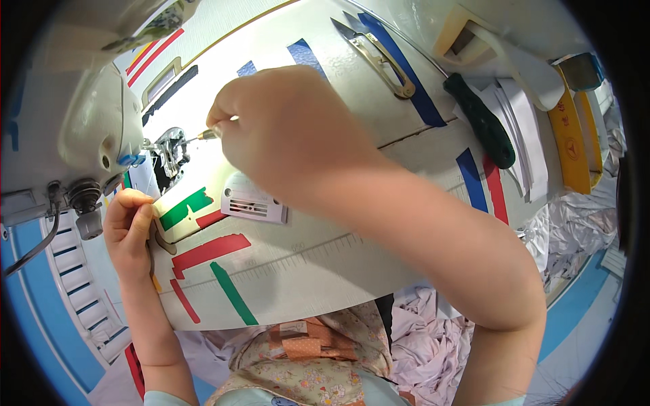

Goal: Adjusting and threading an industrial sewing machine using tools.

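Note:
My right hand is closed around a small screwdriver with a brass-coloured collar. Its thin tip points left into the exposed metal mechanism under the sewing machine head. Thumb and fingers of my left hand are pinched together at the left edge of the machine bed, just below that mechanism; whatever they grip is hidden. A slotted metal needle plate lies loose on the bed, below my right wrist. Green tape and red tape are stuck beside the left hand.
Thread snips and a green-handled screwdriver lie at the upper right. Beyond them are white paper slips and a yellow box. A printed ruler runs along the near table. Pink fabric is heaped below its edge.

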Available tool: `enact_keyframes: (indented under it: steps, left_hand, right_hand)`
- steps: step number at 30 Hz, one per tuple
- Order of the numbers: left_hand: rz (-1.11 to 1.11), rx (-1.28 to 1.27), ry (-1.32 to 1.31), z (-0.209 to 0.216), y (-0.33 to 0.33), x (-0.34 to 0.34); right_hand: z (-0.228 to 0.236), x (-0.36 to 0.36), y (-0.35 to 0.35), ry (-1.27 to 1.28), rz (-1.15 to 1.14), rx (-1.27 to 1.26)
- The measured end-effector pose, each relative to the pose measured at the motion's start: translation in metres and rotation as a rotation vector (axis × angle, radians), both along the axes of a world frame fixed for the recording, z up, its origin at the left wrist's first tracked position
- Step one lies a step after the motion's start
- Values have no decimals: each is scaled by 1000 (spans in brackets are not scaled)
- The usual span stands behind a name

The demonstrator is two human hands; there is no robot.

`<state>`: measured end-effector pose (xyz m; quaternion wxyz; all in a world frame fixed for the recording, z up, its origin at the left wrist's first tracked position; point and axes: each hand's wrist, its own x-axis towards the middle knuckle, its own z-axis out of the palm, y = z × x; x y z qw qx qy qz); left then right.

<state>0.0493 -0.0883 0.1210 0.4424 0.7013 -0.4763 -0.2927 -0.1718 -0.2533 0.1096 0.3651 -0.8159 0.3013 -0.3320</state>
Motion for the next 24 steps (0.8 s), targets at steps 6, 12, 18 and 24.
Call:
enact_keyframes:
  steps: [6,12,18,24]
  left_hand:
    - [31,-35,-26,-2,-2,-1]
    - [25,-14,-50,-3,1,1]
    - [-18,49,-44,1,1,2]
    - [131,62,-14,-1,6,4]
  right_hand:
    - [-2,6,6,-55,-105,-95]
    - [20,-9,0,-31,64,126]
    - [22,-13,-7,-71,53,329]
    - [22,-12,-9,-67,43,402]
